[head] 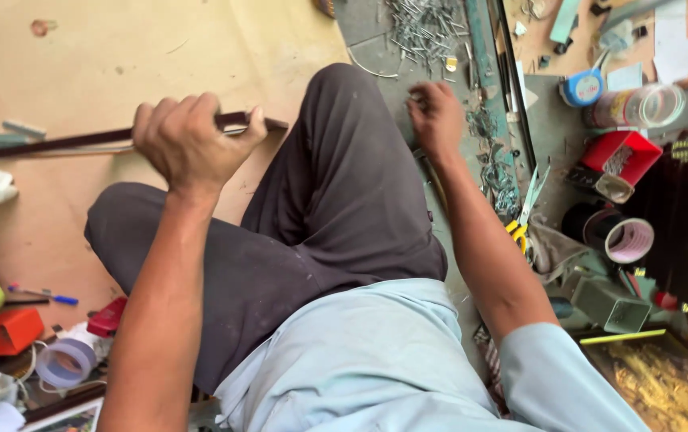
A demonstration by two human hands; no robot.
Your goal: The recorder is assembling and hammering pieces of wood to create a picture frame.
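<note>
L hand [188,148] fisted on dark strip [56,144] running to 9 o'clock: stiff, light, whippy; grip near mid-length. R hand [436,120] fingers curled, contents unclear.

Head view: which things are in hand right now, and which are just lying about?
In hand:
- dark wooden strip, gripped by the left hand
- nails on the floor, near the right hand

Lying about:
- tape roll
- red box
- scissors
- blue pen

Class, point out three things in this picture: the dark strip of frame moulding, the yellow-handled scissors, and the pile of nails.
Dark strip of frame moulding [48,145]: head view, on its bare length beside the left hand [188,144].
Yellow-handled scissors [517,232]: head view, on the yellow handle.
Pile of nails [422,28]: head view, middle of the heap.
</note>
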